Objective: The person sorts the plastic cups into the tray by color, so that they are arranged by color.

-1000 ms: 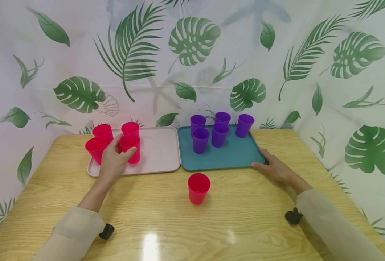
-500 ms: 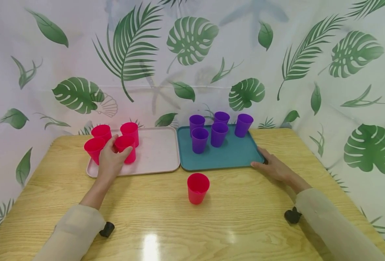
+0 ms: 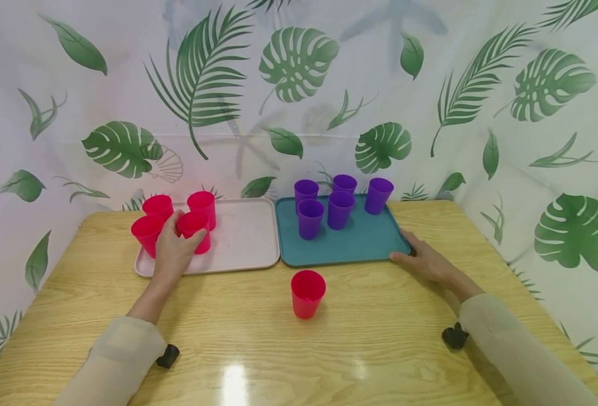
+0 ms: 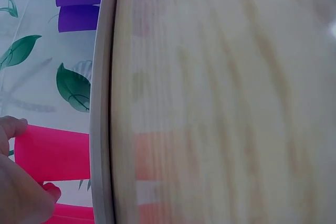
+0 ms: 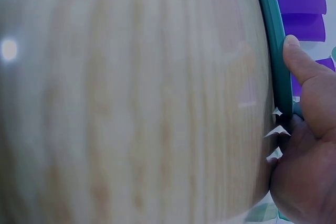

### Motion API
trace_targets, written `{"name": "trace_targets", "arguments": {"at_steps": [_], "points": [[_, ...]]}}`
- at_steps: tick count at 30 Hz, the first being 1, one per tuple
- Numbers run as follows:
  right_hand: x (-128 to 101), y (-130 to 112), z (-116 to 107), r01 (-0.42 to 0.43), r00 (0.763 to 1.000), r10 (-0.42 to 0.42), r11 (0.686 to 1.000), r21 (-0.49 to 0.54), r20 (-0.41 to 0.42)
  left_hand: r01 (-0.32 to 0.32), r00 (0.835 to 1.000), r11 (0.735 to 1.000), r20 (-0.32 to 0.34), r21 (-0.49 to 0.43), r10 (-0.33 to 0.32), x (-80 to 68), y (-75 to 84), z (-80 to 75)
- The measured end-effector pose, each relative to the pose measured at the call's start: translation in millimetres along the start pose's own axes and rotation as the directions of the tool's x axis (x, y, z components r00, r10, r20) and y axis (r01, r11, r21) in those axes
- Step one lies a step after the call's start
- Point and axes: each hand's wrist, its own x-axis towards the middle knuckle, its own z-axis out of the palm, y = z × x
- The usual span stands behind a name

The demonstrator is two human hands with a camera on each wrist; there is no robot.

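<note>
1. Under the left hand we find a pink-red plastic cup, upright on the pale pink rectangular plastic tray. Thumb and fingers curl round its wall, so the cup is gripped from the near side. In the left wrist view a fingertip lies on the cup's side.

2. Just beyond those fingers stand three more pink-red plastic cups, close together at the tray's far left corner. The gripped cup sits hard against this group, and we judge that the cups are being kept bunched in that corner. We cannot tell whether it touches its neighbours.

3. At the right hand we find the near right corner of the teal rectangular plastic tray. The right wrist view shows the thumb laid over the teal rim with the fingers curled beneath; the hand grips the edge, which we judge steadies the tray.

4. Beyond the right hand, five purple plastic cups stand upright at the far end of the teal tray, each colour to its own tray.

5. Between the two hands, nearer the person, a lone red plastic cup stands on the light wooden table, off both trays and touched by neither hand.
</note>
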Motion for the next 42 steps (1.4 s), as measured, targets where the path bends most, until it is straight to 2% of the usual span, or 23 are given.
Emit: {"name": "trace_targets", "arguments": {"at_steps": [5, 11, 18, 22, 27, 33, 39, 42], "points": [[-1, -2, 0, 0.008, 1.0, -0.008, 1.0, 0.005, -0.003, -0.024, 1.0, 1.0, 0.015, -0.01, 0.024, -0.6, 2.3, -2.3], [0, -1, -1, 0.011, 1.0, -0.011, 1.0, 0.012, -0.001, -0.107, 0.994, 0.994, -0.01, -0.017, 0.107, -1.8, 8.3, -2.2], [0, -2, -1, 0.018, 1.0, -0.018, 1.0, 0.005, 0.001, -0.234, 0.968, 0.972, -0.094, 0.007, 0.234, -2.4, 20.1, -2.9], [-1, -2, -1, 0.008, 1.0, -0.008, 1.0, 0.004, 0.003, -0.269, 0.959, 0.963, -0.098, -0.024, 0.266, -6.1, 30.0, -4.1], [-2, -2, -1, 0.009, 1.0, -0.008, 1.0, 0.02, -0.005, -0.284, 0.958, 0.947, -0.008, -0.153, 0.286, -16.1, 45.4, 0.1], [1, 4, 2, 0.023, 1.0, -0.022, 0.999, 0.041, -0.012, -0.27, 0.94, 0.93, 0.141, -0.249, 0.31, -30.8, 57.7, 13.3], [8, 14, 3, 0.005, 1.0, -0.004, 0.999, 0.04, -0.011, -0.226, 0.91, 0.919, 0.266, -0.322, 0.317, -48.7, 63.3, 30.5], [9, 15, 2, 0.002, 1.0, -0.002, 0.999, 0.042, -0.002, -0.213, 0.886, 0.905, 0.317, -0.368, 0.338, -59.5, 66.6, 40.4]]}}
